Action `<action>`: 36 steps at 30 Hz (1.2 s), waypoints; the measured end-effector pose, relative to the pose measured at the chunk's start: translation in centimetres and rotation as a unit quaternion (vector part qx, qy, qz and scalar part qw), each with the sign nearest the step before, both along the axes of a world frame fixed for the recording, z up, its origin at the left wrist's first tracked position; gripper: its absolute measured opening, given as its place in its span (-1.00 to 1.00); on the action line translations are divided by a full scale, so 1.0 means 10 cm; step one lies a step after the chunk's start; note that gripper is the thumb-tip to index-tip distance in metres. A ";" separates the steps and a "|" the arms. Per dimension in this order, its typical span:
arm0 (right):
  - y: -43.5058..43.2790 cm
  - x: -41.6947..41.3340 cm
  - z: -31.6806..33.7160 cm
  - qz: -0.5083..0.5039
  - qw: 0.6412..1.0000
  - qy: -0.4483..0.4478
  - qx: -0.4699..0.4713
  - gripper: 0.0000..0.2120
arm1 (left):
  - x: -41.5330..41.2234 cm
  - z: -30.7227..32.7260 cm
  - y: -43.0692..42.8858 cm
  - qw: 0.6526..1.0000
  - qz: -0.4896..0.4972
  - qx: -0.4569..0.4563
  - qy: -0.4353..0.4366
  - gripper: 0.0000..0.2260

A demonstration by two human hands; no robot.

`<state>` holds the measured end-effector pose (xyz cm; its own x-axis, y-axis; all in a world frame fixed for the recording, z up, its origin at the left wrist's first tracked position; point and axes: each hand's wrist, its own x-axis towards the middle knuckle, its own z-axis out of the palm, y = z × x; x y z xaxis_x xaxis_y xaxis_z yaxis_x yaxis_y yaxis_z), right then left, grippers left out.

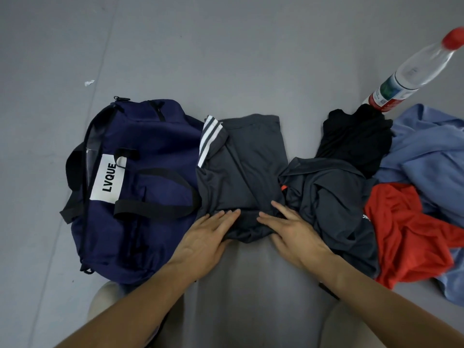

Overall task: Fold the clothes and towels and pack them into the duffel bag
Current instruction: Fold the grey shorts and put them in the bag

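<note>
Pressing grey shirt (241,169) beside LVQUE bag (155,146), left hand (203,237) and right hand (293,232) lie flat.

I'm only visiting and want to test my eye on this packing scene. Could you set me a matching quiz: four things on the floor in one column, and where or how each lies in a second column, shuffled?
Things:
1. duffel bag
2. striped grey garment
3. red garment
4. bottle

Places:
A. crumpled in the pile at the right
B. standing behind that pile
C. lying at the left, white label facing up
D. pressed under the left hand and right hand

Pairs: 1-C, 2-D, 3-A, 4-B.
</note>
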<state>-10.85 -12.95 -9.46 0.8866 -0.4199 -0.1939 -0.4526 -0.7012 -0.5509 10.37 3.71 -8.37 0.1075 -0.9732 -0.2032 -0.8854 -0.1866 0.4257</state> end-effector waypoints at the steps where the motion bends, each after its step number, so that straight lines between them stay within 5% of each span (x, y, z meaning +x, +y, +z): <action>1: -0.02 0.01 0.04 -0.017 0.999 0.010 0.027 -0.59 | 0.01 0.06 -0.01 1.000 0.015 0.001 0.024 -0.42; 4: -0.07 0.07 0.17 -0.074 0.995 0.019 0.065 -0.82 | 0.08 0.24 -0.07 0.992 0.091 0.030 0.079 -0.52; 8: -0.07 0.19 0.21 -0.121 0.992 0.027 0.020 -0.72 | 0.20 0.29 -0.19 0.982 0.139 0.051 0.121 -0.56; 11: -0.01 0.23 0.16 -0.117 0.984 -0.057 -0.121 -0.68 | 0.24 0.18 -0.29 0.986 0.149 0.041 0.062 -0.53; 14: 0.10 0.22 0.07 0.020 0.973 -0.066 -0.219 -0.53 | 0.24 0.07 -0.37 0.990 0.128 -0.033 -0.044 -0.60; 18: 0.12 0.17 -0.17 0.070 0.980 0.097 -0.161 -0.22 | 0.06 0.01 -0.37 0.971 0.044 -0.188 -0.139 -0.69; 25: -0.02 0.20 -0.26 0.078 0.983 0.113 -0.124 -0.15 | 0.21 -0.22 -0.15 0.993 -0.081 0.019 -0.089 -0.16; 33: 0.03 0.14 -0.10 0.049 0.991 0.078 -0.096 -0.32 | 0.16 -0.02 -0.16 0.996 -0.057 -0.018 -0.060 -0.30; 36: 0.02 0.15 0.10 -0.008 0.998 0.068 0.014 -0.37 | 0.09 0.16 -0.11 0.999 -0.048 -0.010 -0.022 -0.20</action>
<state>-9.30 -12.77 -8.44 0.8443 -0.4271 -0.3235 -0.5358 -0.6782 -0.5029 11.27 2.61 -6.80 0.0227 -0.9833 -0.1806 -0.9166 -0.0926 0.3889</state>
